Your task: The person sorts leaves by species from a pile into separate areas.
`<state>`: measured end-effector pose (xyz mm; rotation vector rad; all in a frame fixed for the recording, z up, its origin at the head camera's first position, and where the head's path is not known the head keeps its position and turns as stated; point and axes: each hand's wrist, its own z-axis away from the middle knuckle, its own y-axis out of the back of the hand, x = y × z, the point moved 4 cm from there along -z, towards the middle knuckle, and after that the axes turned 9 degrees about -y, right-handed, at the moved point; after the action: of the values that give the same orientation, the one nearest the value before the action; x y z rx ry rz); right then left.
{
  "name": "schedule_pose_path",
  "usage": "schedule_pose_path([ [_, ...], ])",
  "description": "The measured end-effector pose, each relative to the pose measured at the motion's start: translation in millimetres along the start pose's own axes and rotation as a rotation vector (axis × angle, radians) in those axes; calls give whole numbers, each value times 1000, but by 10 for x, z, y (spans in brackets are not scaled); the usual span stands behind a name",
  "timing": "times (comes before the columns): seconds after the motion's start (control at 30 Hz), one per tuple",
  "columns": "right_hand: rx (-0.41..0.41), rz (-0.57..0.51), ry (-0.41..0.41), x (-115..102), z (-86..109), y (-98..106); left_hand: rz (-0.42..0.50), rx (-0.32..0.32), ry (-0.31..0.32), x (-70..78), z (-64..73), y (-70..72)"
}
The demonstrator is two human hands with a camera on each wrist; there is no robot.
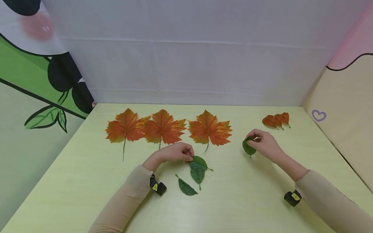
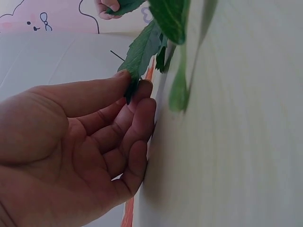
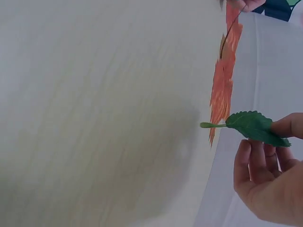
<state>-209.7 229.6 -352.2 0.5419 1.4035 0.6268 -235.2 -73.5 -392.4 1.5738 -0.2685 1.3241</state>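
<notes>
My left hand [image 1: 176,152] pinches the tip of a green leaf [image 1: 199,163] between thumb and forefinger, low over the table. Under that leaf lies another green leaf [image 1: 197,176], partly overlapped by it. A third green leaf [image 1: 186,188] rests on the table just nearer to me. Off to the right, my right hand [image 1: 264,144] holds a single green leaf [image 1: 249,146] by its tip, stem pointing down. In the right wrist view this serrated leaf [image 3: 251,125] sits between thumb and fingers, clear of the tabletop.
Along the back of the table lie three orange maple leaves [image 1: 127,126], [image 1: 163,127], [image 1: 209,127], the left two overlapping. Several small orange leaves [image 1: 276,121] overlap at the back right. A white cloth wall [image 1: 198,71] rises behind the table [image 1: 73,181].
</notes>
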Motion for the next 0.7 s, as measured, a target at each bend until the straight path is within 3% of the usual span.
schedule_pose_path([
  [0.4, 107, 197, -54, 430, -301, 366, 0, -1, -3, 5, 4, -17],
  [0.7, 173, 244, -119, 754, -420, 603, 0, 4, 0, -10, -2, -1],
])
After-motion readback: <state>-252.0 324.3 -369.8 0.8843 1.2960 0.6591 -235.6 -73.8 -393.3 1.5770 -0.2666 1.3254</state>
